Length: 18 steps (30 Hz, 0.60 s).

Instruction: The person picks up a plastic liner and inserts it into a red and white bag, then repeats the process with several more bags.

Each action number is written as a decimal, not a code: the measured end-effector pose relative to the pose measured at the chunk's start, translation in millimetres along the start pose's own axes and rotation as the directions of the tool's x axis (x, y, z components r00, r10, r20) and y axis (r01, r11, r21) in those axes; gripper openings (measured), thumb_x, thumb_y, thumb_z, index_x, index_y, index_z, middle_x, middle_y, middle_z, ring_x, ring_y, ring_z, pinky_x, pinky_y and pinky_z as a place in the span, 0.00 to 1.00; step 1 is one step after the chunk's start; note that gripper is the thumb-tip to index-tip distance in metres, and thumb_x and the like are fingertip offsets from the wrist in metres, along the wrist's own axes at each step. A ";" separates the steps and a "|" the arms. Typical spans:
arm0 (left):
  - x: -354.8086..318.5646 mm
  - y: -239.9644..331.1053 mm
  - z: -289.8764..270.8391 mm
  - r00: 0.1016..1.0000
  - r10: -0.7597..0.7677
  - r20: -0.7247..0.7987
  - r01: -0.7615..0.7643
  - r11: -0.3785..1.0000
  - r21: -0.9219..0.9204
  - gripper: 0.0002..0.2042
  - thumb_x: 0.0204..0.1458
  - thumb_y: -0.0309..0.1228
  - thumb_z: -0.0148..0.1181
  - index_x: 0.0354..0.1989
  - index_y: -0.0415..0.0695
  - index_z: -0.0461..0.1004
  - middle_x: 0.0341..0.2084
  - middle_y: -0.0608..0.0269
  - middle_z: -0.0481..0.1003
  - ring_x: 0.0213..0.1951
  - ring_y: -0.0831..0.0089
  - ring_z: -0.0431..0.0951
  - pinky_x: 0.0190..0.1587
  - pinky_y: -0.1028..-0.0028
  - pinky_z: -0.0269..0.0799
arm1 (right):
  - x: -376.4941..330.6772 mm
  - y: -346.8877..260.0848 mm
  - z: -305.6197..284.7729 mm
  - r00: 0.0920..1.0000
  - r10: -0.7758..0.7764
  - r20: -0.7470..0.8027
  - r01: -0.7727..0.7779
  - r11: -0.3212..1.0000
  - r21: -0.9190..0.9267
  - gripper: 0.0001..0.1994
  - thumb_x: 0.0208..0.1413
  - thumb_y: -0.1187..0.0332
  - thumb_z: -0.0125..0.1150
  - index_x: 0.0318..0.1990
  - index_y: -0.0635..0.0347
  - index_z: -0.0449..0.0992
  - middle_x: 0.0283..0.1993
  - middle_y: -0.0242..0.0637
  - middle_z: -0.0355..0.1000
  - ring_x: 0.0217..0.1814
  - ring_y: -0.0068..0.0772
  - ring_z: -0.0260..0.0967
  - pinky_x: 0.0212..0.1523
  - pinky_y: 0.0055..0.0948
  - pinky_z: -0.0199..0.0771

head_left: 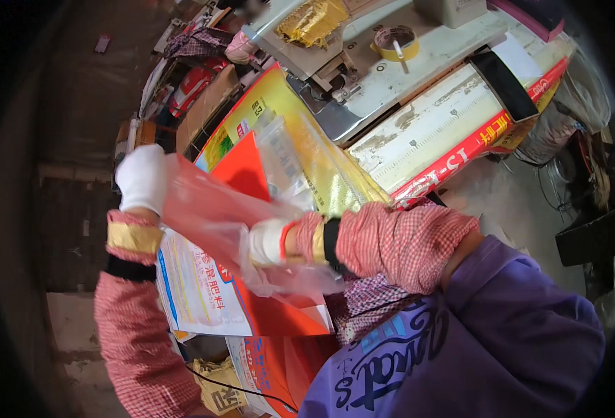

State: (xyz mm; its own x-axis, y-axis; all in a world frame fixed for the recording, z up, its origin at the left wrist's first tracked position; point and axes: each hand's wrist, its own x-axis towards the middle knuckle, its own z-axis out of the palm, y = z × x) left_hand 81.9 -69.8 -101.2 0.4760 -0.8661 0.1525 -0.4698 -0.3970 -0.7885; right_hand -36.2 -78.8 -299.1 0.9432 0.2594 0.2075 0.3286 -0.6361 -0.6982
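Left hand (142, 177), white glove, grips the upper left edge of a clear plastic liner (217, 216) and holds it up. Right hand (266, 242), also gloved, is pushed inside the liner from the right, mostly veiled by the film; whether its fingers are closed on anything I cannot tell. The liner stretches between the two hands, over a red and yellow printed sack (252, 174) that lies slanted from the table edge down toward the lap.

More printed sacks (203, 292) lie flat under the hands, white and orange faces up, stacked past the lower edge. Both forearms wear pink checked sleeves (405, 244) with gold cuffs.

Behind: sewing machine (363, 63) on a worn table (426, 125), tape roll (394, 40) on the machine's base, gold foil piece (311, 21) at top. A red-edged ruler strip (475, 143) runs along the table front. Cluttered boxes (203, 97) at upper left, dark floor on the left.
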 end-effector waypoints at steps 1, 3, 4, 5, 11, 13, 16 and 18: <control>9.7 0.1 -15.0 0.996 -0.085 0.039 0.082 0.995 0.063 0.11 0.45 0.33 0.48 0.25 0.45 0.78 0.26 0.52 0.75 0.32 0.57 0.77 0.33 0.63 0.72 | -2.1 -9.8 11.5 0.987 -0.118 0.106 0.130 0.985 -0.115 0.14 0.43 0.58 0.52 0.32 0.56 0.78 0.29 0.45 0.73 0.31 0.48 0.71 0.32 0.40 0.70; 49.1 4.7 -32.6 0.993 -0.080 -0.085 0.093 0.982 0.164 0.12 0.44 0.38 0.49 0.23 0.46 0.78 0.24 0.56 0.76 0.31 0.59 0.77 0.31 0.64 0.72 | -27.6 -23.7 45.6 0.962 -0.252 -0.109 0.259 0.964 0.061 0.10 0.38 0.63 0.58 0.29 0.56 0.78 0.29 0.39 0.74 0.30 0.41 0.72 0.31 0.34 0.72; 65.7 11.2 -48.2 0.976 0.050 -0.210 0.012 0.959 0.282 0.12 0.45 0.38 0.50 0.22 0.45 0.76 0.23 0.56 0.75 0.27 0.59 0.77 0.29 0.65 0.73 | -43.2 -37.2 45.3 0.964 -0.266 -0.003 0.266 0.964 0.009 0.09 0.40 0.62 0.57 0.25 0.56 0.77 0.27 0.40 0.74 0.29 0.42 0.72 0.30 0.36 0.72; 70.8 -9.8 -59.0 0.851 0.294 -0.436 -0.061 0.879 0.472 0.09 0.44 0.36 0.52 0.27 0.45 0.73 0.25 0.56 0.73 0.26 0.61 0.76 0.29 0.67 0.72 | -57.0 -60.3 44.5 0.942 -0.312 0.123 0.319 0.947 -0.041 0.10 0.42 0.61 0.55 0.20 0.56 0.77 0.25 0.40 0.74 0.28 0.42 0.72 0.28 0.38 0.71; 106.7 16.4 -85.8 0.975 -0.068 -0.211 0.095 0.988 0.121 0.09 0.48 0.25 0.46 0.36 0.41 0.70 0.34 0.50 0.73 0.38 0.56 0.76 0.37 0.64 0.72 | -114.7 -45.6 40.1 0.823 -0.476 0.311 0.469 0.877 0.102 0.14 0.48 0.57 0.51 0.33 0.57 0.76 0.45 0.44 0.71 0.39 0.39 0.72 0.37 0.38 0.71; 111.7 6.9 -71.2 0.990 -0.039 -0.135 0.051 0.995 0.090 0.10 0.51 0.28 0.43 0.37 0.45 0.71 0.36 0.50 0.73 0.40 0.54 0.74 0.39 0.60 0.71 | -139.3 -20.5 14.0 0.858 -0.421 0.294 0.430 0.902 0.039 0.10 0.47 0.64 0.53 0.29 0.60 0.76 0.34 0.45 0.74 0.35 0.44 0.73 0.33 0.38 0.73; 116.4 21.2 -79.9 0.997 -0.041 -0.060 0.040 0.999 -0.014 0.11 0.52 0.30 0.40 0.37 0.43 0.70 0.37 0.50 0.73 0.40 0.53 0.74 0.41 0.59 0.69 | -175.3 -4.5 -19.7 0.885 0.426 -0.188 -0.365 0.885 0.289 0.10 0.47 0.65 0.48 0.32 0.53 0.76 0.30 0.43 0.73 0.33 0.44 0.72 0.30 0.37 0.71; 118.6 19.0 -74.0 0.995 0.045 -0.091 -0.038 0.997 0.069 0.13 0.53 0.32 0.37 0.37 0.42 0.70 0.36 0.50 0.73 0.40 0.52 0.73 0.41 0.58 0.67 | -180.7 -10.2 -44.7 0.671 0.507 -0.541 -0.208 0.829 0.519 0.07 0.45 0.68 0.50 0.32 0.51 0.73 0.28 0.40 0.71 0.32 0.40 0.70 0.33 0.35 0.69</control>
State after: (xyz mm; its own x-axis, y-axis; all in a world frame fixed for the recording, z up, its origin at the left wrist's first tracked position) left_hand 74.4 -202.6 -54.0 0.3852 -0.9070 0.1705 -0.4350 -0.3413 -0.8332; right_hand -207.8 -151.7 -298.8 0.8261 -0.5414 0.1561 0.0505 -0.2047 -0.9775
